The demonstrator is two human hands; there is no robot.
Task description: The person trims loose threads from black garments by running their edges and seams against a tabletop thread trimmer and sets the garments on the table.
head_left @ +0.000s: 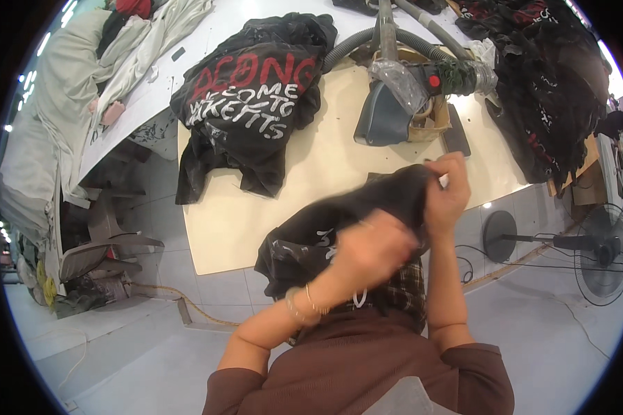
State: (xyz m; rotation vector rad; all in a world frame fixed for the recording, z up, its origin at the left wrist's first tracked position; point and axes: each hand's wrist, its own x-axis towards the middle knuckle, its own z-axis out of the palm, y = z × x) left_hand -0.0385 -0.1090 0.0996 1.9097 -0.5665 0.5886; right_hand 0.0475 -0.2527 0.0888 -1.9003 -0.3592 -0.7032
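Note:
A black garment [325, 221] with white lettering is bunched up in front of me, partly over the pale table and partly over my lap. Its upper right edge is pinched in my right hand [447, 194], which is raised with the fingers closed on the cloth. Close to that edge is my left hand [375, 250], with bracelets on the wrist. Motion blurs it, but its fingers look curled together. What they hold, if anything, I cannot make out. A small red spot shows beside these fingers.
A pile of black printed garments [256, 104] lies on the pale table [218, 235]. Behind my hands stand a dark blue machine housing [384, 114] and a grey hose [353, 45]. More black garments [547, 97] hang at right, above a fan [604, 254]. Whitish cloth [69, 90] drapes at left.

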